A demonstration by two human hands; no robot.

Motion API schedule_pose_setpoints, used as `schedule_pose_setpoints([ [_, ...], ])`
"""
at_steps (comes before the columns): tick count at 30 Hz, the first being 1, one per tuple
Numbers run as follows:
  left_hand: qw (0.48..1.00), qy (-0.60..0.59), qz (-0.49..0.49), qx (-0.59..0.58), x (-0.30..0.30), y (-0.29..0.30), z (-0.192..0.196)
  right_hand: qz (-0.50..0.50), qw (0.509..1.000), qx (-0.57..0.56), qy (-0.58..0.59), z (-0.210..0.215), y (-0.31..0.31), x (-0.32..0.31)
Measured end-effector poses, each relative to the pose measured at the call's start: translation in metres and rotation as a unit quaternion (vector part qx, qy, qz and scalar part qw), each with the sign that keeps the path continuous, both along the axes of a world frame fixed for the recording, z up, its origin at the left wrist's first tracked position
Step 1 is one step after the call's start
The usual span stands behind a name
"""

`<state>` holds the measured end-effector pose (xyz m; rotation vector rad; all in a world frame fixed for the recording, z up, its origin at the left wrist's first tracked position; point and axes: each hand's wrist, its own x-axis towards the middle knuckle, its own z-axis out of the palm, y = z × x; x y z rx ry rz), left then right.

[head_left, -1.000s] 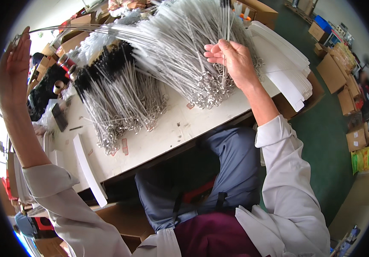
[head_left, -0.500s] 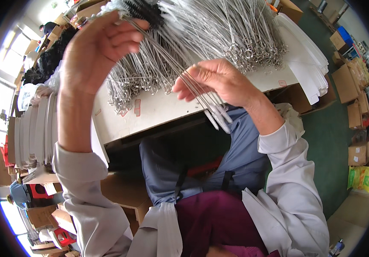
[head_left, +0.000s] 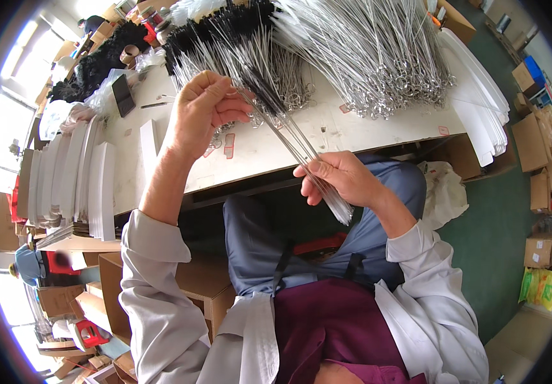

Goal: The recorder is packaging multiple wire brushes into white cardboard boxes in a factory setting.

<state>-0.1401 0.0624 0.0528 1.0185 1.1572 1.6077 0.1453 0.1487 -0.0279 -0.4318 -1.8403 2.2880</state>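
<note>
My right hand [head_left: 343, 178] is closed around a slim bundle of thin wire brushes [head_left: 296, 139], held slanting over the table's front edge. Black bristles show at the bundle's far end, and pale tips stick out below my right fist. My left hand [head_left: 207, 109] is beside the black bristle end, its thumb and fingers curled into a pinch. What sits between those fingertips is too fine to make out. Behind the hands lies a pile of black-bristled wire brushes [head_left: 224, 48] with ring ends toward me. A larger pile of silvery wire brushes [head_left: 378, 57] lies to its right.
The white table [head_left: 180, 169] runs across in front of my knees. White folded cartons stand at its left [head_left: 64, 173], and white sheets are stacked at its right [head_left: 477, 96]. A dark flat case [head_left: 123, 96] lies at the back left. A cardboard box [head_left: 205, 281] stands under the table.
My left hand has come down and right, its fingers now curled in. The right hand has moved slightly down and right with the bundle, whose black bristle end now shows.
</note>
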Motion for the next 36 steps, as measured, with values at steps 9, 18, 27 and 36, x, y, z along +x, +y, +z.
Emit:
schedule_pose_setpoints([
  [9, 0.98, 0.16, 0.116, -0.023, 0.002, -0.017, -0.034, -0.033, 0.998, 0.028, -0.055, -0.019, -0.024, 0.009],
  [18, 0.699, 0.686, 0.161, 0.124, 0.036, -0.046, -0.045, -0.094, 0.995, 0.023, -0.04, -0.035, -0.034, 0.014],
  [27, 0.709, 0.631, 0.282, -0.14, 0.015, -0.113, -0.067, -0.072, 0.994, -0.015, -0.077, -0.067, -0.04, 0.017],
  [36, 0.531, 0.607, 0.262, -0.531, -0.048, -0.169, -0.065, -0.082, 0.988, -0.003, -0.129, -0.068, -0.038, 0.017],
])
